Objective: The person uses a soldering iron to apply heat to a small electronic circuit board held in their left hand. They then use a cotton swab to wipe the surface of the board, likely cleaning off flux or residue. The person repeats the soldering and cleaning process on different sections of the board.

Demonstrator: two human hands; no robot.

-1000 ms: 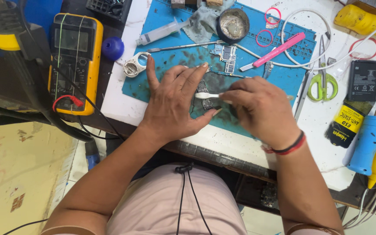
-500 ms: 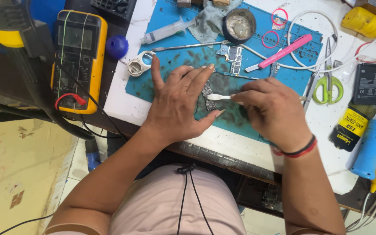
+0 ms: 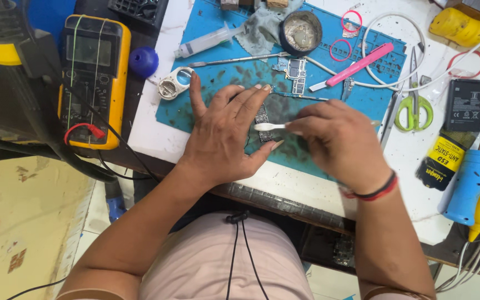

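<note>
Bench: white top, crowded with tools, a dark edge toward the seated person.

Mat: blue, stained dark in patches, lying on the bench and bearing most of the small work.

Meter: yellow case, grey screen, on the dark surface left of the bench; a red lead clip rests at its lower edge.

Left hand: laid flat on the mat, fingers spread and apart, pressing down on a small board that shows between its fingers and the other hand.

Right hand: fingers pinched together on the handle of a white brush, whose head lies over the board. A red and black band circles the wrist.

Dish: round, dark, at the far edge of the mat; it holds a pale, dull residue. A grey rag lies just beside it.

Second board: bare, on the mat between the dish and the hands.

Syringe: clear, lying tilted at the mat's far left corner.

Scissors: green handles, right of the mat.

Pink tool: long, slanted across the mat's right end.

Battery: flat black block with white print, far right; below it, a black and yellow label.

Blue tool: cylindrical, at the right edge.
</note>
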